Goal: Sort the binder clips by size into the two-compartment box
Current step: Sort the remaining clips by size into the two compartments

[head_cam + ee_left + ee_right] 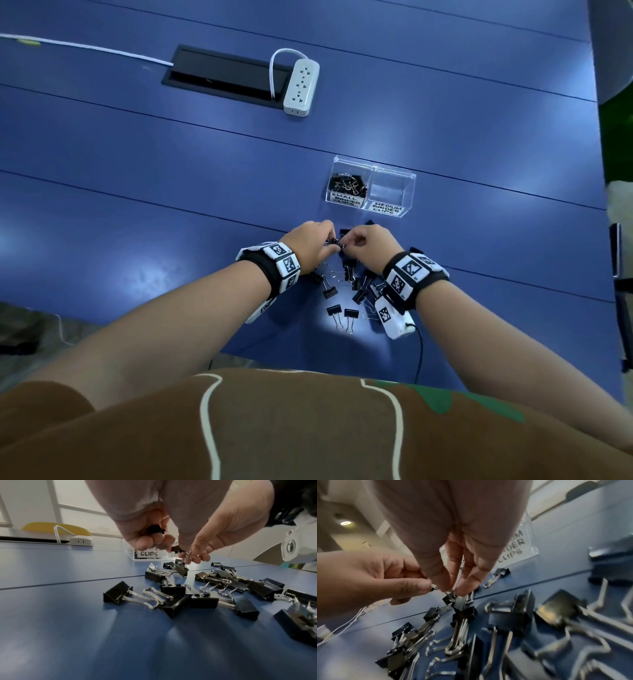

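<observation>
Both hands meet over the blue tabletop, just near of the clear acrylic two-compartment box. Left hand: grip curled, pinching a small black binder clip. Right hand: thumb and fingertips pinch the wire handles of a second black clip, which hangs just above the tabletop. Loose pile of black binder clips between the wrists. Left compartment, labelled SMALL, holds clips; what the MEDIUM one holds, cannot tell.

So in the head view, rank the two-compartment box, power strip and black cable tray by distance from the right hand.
From the right hand:
1. Two-compartment box, just beyond the hands.
2. Power strip, far, up-left.
3. Black cable tray, farthest, left of the strip.
</observation>
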`<state>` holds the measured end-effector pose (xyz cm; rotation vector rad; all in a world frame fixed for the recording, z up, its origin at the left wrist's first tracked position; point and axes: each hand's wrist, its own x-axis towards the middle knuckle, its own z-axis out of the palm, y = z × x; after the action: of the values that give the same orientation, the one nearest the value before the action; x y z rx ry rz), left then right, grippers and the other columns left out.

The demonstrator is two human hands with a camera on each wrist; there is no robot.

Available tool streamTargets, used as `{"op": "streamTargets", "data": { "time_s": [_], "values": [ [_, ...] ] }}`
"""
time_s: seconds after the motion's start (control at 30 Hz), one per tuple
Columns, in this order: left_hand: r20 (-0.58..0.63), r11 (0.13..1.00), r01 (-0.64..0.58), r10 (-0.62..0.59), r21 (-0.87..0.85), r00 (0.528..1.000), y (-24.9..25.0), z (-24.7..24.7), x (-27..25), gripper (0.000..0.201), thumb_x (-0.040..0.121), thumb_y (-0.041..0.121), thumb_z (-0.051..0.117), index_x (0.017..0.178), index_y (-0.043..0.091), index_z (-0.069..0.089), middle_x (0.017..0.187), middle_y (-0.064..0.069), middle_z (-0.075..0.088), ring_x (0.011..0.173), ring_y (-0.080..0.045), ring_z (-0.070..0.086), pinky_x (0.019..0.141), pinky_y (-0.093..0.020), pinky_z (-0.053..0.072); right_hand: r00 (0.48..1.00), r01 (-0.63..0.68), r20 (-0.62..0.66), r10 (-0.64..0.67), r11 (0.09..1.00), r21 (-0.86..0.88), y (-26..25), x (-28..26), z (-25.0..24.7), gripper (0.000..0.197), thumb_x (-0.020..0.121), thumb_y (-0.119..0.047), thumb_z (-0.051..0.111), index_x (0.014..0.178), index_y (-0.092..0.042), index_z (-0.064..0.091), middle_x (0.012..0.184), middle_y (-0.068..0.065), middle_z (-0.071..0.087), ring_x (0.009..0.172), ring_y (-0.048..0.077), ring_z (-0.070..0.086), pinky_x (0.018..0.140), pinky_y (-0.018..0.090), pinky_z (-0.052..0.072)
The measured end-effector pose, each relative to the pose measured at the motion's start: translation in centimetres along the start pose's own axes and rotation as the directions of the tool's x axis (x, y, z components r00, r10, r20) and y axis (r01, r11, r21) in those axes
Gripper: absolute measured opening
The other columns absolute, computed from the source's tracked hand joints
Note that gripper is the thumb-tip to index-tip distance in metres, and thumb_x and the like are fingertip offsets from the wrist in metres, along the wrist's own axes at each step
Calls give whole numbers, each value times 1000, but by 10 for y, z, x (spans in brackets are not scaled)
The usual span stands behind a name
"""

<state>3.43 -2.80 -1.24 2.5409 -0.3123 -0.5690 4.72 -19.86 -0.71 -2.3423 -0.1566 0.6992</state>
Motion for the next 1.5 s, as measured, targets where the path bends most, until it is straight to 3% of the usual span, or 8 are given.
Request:
{"op": "streamTargets", "data": {
  "time_s": [0.27,0.57,0.7,0.83,1.07,1.23,1.37,1.5],
  "values": [
    [24,997,-11,13,-74,1000,6,-1,2,24,93,33,54,100,10,52,78,1,54,72,-20,50,66,-32,41,998,0,-59,9,990,143,8,-18,1,12,77,-25,72,83,-19,64,68,-6,61,56,6,53,53,20,41],
    [115,997,-36,43,-62,992,23,-5,8,22,96,28,48,103,7,48,81,-4,52,72,-22,47,66,-32,36,992,-52,-90,86,945,323,20,-26,-5,9,82,-17,66,80,-19,57,67,0,64,57,16,61,64,37,56],
    [135,999,-19,26,-49,990,21,-4,8,21,96,29,47,103,9,47,83,-5,54,73,-21,49,65,-31,36,991,-70,-74,107,919,387,22,-31,-11,8,84,-23,68,83,-15,64,63,-4,62,49,4,57,56,22,52],
    [159,999,-33,28,29,987,26,-1,6,22,96,32,46,101,11,46,89,-7,52,78,-25,51,69,-37,43,990,-68,-99,105,945,321,24,-32,-11,9,87,-23,64,87,-14,64,73,-2,64,62,15,60,66,32,54],
    [146,1000,-1,4,-26,989,30,1,2,22,100,31,34,97,12,43,79,-5,52,68,-21,46,65,-36,39,978,31,-205,-26,999,20,18,-34,-4,19,97,-19,40,102,-10,57,90,0,57,78,15,52,72,27,39],
    [163,999,-29,35,-34,986,32,6,-4,30,102,24,24,101,5,47,92,-20,63,80,-36,58,77,-48,47,965,12,-263,-1,999,38,13,-34,4,23,99,-20,33,100,-8,53,85,9,61,69,21,54,66,31,45],
    [186,998,-47,39,36,982,28,6,-11,29,102,18,27,102,1,50,88,-12,53,81,-32,54,76,-44,44,938,-87,-320,134,983,160,24,-29,-3,25,99,-21,33,95,-12,56,81,5,64,61,10,51,59,25,41],
    [69,994,28,-21,-101,997,15,3,-12,23,99,19,33,100,6,53,80,-7,58,73,-27,54,69,-34,42,964,-143,-223,147,989,32,35,-31,-9,27,97,-23,39,95,-9,61,93,9,68,67,17,54,62,25,42]
  ]
}}
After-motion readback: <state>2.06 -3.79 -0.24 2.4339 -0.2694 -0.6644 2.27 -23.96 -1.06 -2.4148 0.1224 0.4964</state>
